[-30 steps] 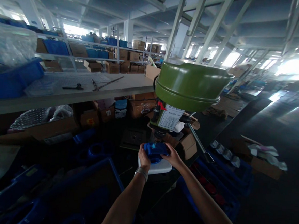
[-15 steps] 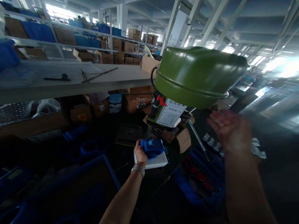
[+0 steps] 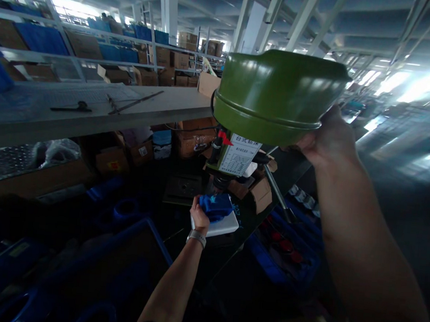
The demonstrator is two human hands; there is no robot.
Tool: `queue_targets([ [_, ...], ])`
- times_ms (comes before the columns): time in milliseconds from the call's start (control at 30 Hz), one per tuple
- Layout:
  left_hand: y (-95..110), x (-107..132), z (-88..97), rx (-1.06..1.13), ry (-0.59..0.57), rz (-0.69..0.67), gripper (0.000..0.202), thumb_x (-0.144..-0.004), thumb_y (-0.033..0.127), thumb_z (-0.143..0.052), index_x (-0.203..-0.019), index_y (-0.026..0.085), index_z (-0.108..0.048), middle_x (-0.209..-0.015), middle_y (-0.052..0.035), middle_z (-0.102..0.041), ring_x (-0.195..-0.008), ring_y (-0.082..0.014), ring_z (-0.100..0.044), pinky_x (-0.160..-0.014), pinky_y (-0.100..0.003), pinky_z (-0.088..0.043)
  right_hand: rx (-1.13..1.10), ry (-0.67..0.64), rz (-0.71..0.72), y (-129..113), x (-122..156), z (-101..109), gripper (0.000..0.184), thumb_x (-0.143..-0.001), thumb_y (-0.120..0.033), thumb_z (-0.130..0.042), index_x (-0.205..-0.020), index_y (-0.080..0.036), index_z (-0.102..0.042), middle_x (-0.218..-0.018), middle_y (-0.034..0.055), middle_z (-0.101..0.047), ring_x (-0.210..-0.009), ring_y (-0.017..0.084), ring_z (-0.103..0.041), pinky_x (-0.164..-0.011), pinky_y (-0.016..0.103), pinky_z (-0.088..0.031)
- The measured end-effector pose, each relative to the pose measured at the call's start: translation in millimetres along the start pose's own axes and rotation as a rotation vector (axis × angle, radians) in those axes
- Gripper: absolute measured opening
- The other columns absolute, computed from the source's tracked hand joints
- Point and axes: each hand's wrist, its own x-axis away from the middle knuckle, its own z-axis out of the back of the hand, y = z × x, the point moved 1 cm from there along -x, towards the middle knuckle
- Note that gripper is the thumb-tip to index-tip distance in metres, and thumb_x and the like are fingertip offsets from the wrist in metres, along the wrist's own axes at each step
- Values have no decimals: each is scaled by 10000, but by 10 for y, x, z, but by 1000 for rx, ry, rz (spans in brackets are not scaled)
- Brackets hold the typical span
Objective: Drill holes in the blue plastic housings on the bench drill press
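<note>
My left hand (image 3: 200, 216) is closed on a blue part (image 3: 215, 206) like a small metal housing, which rests on a white block (image 3: 225, 225). Both lie beneath the chuck (image 3: 221, 182) of a bench drill press, with blue shavings on the block's right side. My right hand (image 3: 325, 139) is raised against the lower right edge of the drill press's green cover (image 3: 278, 99). Its fingers are partly hidden beneath the cover, so their grip does not show. A metal feed lever (image 3: 275, 185) slants down below that hand.
A blue crate (image 3: 282, 256) with red and dark parts stands right of the drill press. At left, a pale shelf (image 3: 182, 102) holds thin tools. Blue ring-shaped parts (image 3: 125, 208) lie in shadow, and cardboard boxes (image 3: 194, 137) sit under the shelf.
My right hand has moved up and left, from free air beside the drill press to the underside of its green cover. My left hand stays on the blue part. The view has shifted slightly.
</note>
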Motion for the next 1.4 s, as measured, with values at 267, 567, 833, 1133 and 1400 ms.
queue_targets([
  [267, 26, -12, 2, -16, 34, 7, 468, -799, 548, -266, -880, 184, -549, -699, -45, -529, -663, -192, -509, -632, -301, -400, -103, 24, 16, -160, 186, -28, 346, -883, -148, -200, -604, -165, -406, -473, -49, -383, -383, 35, -376, -495, 201, -448],
  [567, 28, -7, 1, -14, 32, -3, 497, -797, 565, -237, -884, 182, -542, -686, -30, -529, -648, -173, -512, -627, -276, -407, -154, 166, 5, -254, 378, -100, 314, -863, -110, -219, -586, -180, -349, -482, -50, -354, -356, 32, -362, -359, 145, -297],
  [833, 47, -7, 14, -34, 48, 18, 444, -806, 504, -254, -891, 181, -546, -735, -55, -542, -704, -191, -534, -670, -293, -434, -114, 125, 153, -210, 477, -75, 322, -832, -126, -260, -532, -178, -366, -485, -45, -332, -373, 52, -372, -407, 203, -401],
  [1133, 61, -3, 18, -35, 44, 56, 384, -854, 408, -276, -898, 157, -564, -737, -70, -567, -705, -192, -533, -696, -308, -451, -157, 157, 280, -184, 724, -78, 275, -780, -158, -343, -508, -175, -384, -490, -44, -335, -415, 68, -416, -490, 237, -437],
  [1400, 71, 5, 13, -31, 71, -12, 462, -800, 538, -278, -857, 173, -555, -707, -55, -537, -656, -186, -514, -640, -293, -400, -197, 159, 371, -139, 891, -93, 287, -764, -148, -341, -487, -173, -410, -490, -43, -340, -415, 68, -389, -510, 256, -433],
])
